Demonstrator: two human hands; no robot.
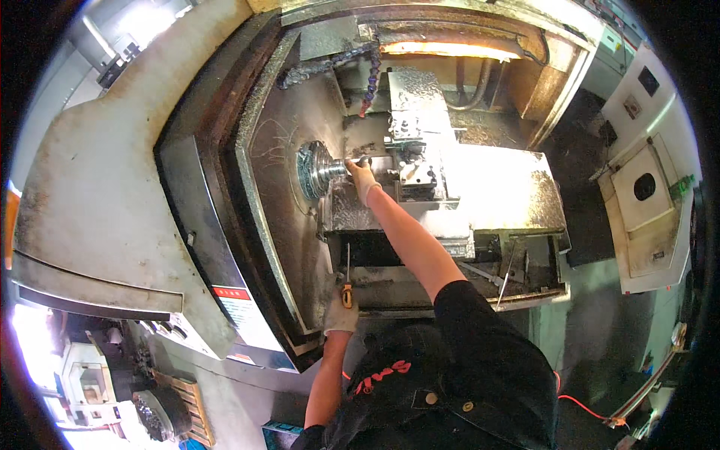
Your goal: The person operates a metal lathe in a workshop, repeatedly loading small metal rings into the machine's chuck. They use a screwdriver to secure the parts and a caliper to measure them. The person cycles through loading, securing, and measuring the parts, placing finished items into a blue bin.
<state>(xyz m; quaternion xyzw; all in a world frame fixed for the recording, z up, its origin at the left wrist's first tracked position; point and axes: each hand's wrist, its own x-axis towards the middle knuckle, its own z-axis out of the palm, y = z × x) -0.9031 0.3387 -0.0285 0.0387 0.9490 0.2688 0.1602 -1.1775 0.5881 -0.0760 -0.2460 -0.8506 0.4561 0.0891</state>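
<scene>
Right hand [362,180] curls round a cylinder [338,169], left hand [341,315] a screwdriver [346,295]. If the chuck [308,171] beside the right turns, it could trap fingers [350,165].

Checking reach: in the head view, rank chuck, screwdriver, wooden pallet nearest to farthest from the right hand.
From the right hand:
1. Chuck, just left.
2. Screwdriver, below, in the left hand.
3. Wooden pallet, far lower left.

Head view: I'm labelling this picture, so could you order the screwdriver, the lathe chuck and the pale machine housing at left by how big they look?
Largest to smallest, as they look here:
1. Pale machine housing, by far
2. Lathe chuck
3. Orange-handled screwdriver, long but thin
</scene>
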